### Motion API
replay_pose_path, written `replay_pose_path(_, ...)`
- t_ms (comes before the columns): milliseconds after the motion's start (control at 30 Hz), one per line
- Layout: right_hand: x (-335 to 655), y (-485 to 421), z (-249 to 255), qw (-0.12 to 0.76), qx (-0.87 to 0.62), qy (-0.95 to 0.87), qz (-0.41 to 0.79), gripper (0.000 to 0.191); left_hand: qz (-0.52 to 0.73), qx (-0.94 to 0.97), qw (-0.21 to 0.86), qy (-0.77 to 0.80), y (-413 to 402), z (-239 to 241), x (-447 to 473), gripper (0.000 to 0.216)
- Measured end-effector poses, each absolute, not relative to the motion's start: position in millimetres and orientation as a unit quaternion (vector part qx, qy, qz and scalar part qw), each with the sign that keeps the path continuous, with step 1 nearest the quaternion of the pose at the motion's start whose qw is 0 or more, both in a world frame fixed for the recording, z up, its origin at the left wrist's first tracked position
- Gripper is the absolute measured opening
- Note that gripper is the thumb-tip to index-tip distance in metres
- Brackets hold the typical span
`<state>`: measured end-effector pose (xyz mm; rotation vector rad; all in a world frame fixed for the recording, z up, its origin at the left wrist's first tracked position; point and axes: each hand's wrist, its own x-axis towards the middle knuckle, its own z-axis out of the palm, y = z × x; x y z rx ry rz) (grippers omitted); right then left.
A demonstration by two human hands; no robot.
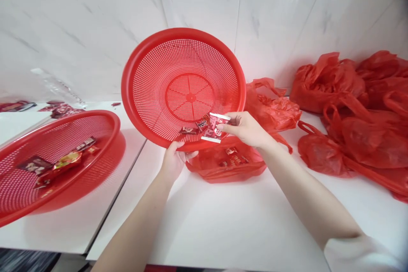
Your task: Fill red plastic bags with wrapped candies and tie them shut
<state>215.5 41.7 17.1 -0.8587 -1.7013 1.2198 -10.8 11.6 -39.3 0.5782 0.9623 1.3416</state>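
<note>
My left hand (174, 159) grips the lower rim of a round red perforated basket (149, 80) and holds it tilted up towards me. My right hand (244, 128) pinches a red and white packet (215, 126) at the basket's lower edge. A couple of small wrapped sweets (191, 129) lie inside the basket beside the packet. Just below, an open red plastic bag (223, 165) holds a few more small packets.
A second red basket (47, 157) with several wrapped sweets sits on the white table at left. A pile of red plastic bags (357, 114) covers the right side against the tiled wall. Loose wrappers (60, 109) lie at the far left.
</note>
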Motion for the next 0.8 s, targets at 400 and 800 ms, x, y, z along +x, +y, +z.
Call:
replay_pose_path(400,238.2,23.8,37.6,0.216,-0.385,-0.833,0.333,0.016,0.606,0.251,0.627,0.42,10.4,-36.6,-13.3,0.011)
replay_pose_path(800,206.5,22.4,18.9,0.239,-0.425,-0.868,0.099,0.032,0.54,0.309,0.654,0.43,-6.8,-36.7,6.8,0.022)
